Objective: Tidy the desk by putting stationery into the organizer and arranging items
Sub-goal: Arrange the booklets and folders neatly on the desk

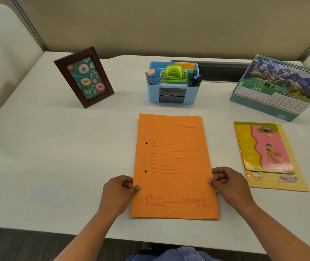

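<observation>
One folder (173, 166) on the bench (56, 147), left hand (119, 191) and right hand (229, 183) pinching its side edges. Beyond them: one organizer (173, 95), one frame (84, 77), one calendar (280, 87). Two booklets (268, 153) right of the right hand.

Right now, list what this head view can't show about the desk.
- Orange folder contents: hidden by its closed cover.
- Organizer drawers: fronts dark, contents unseen.
- Calendar dates: too small and blurred to read.
- Lower notebook: mostly covered by the upper notebook.
</observation>
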Demonstrator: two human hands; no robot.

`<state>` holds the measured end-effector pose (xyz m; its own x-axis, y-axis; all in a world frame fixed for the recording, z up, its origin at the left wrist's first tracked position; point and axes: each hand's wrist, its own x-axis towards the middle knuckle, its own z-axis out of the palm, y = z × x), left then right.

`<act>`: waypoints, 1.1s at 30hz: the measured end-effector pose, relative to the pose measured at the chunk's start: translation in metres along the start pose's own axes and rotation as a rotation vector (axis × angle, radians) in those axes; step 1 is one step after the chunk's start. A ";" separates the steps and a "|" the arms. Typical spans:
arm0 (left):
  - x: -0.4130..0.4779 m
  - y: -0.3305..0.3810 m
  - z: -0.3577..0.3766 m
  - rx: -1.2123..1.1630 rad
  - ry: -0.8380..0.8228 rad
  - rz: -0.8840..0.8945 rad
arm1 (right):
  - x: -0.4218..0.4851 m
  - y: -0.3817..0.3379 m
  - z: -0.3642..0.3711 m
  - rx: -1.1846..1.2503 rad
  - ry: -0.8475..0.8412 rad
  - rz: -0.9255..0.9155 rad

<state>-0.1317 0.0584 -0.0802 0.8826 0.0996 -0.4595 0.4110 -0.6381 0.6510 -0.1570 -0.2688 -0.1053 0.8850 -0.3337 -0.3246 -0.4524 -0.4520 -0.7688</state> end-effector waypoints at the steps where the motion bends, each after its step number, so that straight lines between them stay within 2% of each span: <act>1: 0.001 -0.001 0.001 -0.002 0.000 -0.002 | 0.000 0.000 0.000 -0.001 0.004 -0.002; 26: 0.003 -0.009 0.006 -0.023 0.019 0.003 | -0.004 0.000 0.007 -0.100 0.049 -0.032; 33: 0.000 -0.003 0.017 0.078 0.109 0.056 | -0.005 -0.001 0.007 -0.110 0.037 -0.047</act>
<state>-0.1366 0.0474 -0.0922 0.9249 0.1418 -0.3528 0.3453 -0.7020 0.6229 -0.1603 -0.2605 -0.1068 0.9019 -0.3393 -0.2671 -0.4213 -0.5557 -0.7167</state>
